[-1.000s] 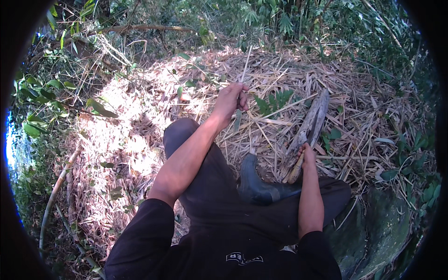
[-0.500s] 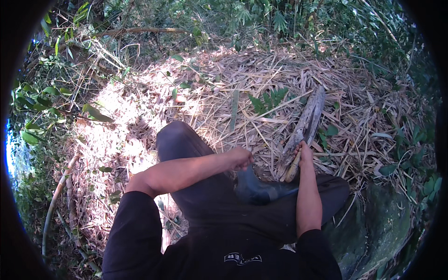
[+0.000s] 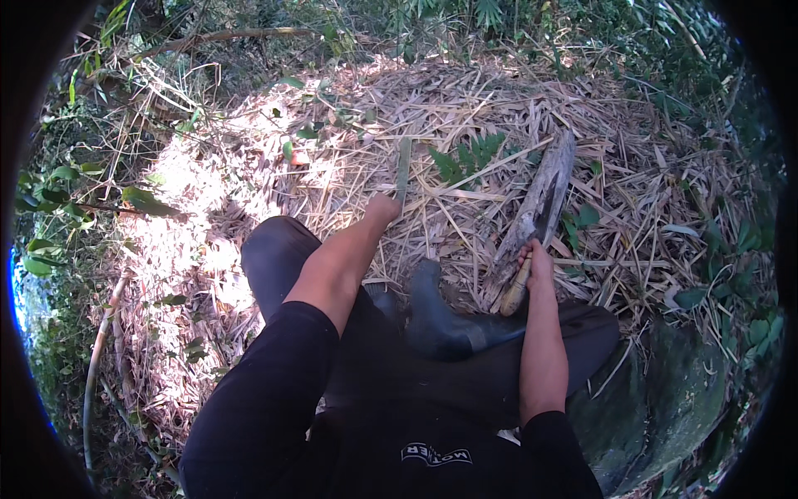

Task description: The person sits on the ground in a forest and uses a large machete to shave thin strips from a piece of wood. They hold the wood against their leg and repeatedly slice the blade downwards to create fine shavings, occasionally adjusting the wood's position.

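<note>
My right hand (image 3: 540, 262) is closed round the wooden handle of a knife (image 3: 515, 293). Its dark blade points away from me along a weathered grey log (image 3: 554, 170), and the butt of the handle is towards my lap. Out in front, my left hand (image 3: 384, 208) is closed at the near end of a flat green strip (image 3: 404, 162) that lies on the dry leaves. The fingers of this hand are mostly hidden behind its back. Between my hands is my dark rubber boot (image 3: 434, 312), its toe upright.
Dry bamboo-like leaves (image 3: 324, 187) cover the ground. A green fern (image 3: 470, 158) grows between the strip and the log. To the right of my leg is a mossy rock (image 3: 665, 407). Leafy branches (image 3: 145, 201) and a curved stem (image 3: 98, 349) stand on the left.
My left hand has moved from beside the boot, forward and left, to the near end of the green strip. The right hand keeps the knife at the log. The view has shifted slightly.
</note>
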`<action>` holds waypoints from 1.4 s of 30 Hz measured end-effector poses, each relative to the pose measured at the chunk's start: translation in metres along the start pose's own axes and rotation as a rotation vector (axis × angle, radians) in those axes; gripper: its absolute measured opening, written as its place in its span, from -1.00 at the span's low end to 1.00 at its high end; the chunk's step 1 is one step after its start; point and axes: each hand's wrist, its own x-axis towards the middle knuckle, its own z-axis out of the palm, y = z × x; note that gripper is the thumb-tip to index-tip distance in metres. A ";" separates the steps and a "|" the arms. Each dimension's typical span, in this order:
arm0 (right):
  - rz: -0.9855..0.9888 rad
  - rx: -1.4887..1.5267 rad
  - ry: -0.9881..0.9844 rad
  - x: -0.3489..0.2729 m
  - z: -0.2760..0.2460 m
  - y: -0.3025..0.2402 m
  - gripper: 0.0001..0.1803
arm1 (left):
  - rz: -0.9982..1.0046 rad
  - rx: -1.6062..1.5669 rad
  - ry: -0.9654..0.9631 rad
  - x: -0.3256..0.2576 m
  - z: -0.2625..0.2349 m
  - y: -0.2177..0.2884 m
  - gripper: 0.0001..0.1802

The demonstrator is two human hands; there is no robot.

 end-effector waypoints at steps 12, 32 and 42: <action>0.054 -0.127 0.041 0.006 0.002 0.006 -0.77 | 0.157 0.148 0.053 0.001 0.035 -0.014 -0.47; -0.045 -0.178 0.154 0.012 0.020 0.010 -0.71 | 0.770 -1.085 -0.378 -0.222 -0.084 0.156 -0.50; -0.027 -0.139 0.195 -0.015 0.028 0.001 -0.53 | 0.833 -0.822 -0.493 -0.331 -0.085 0.155 -0.64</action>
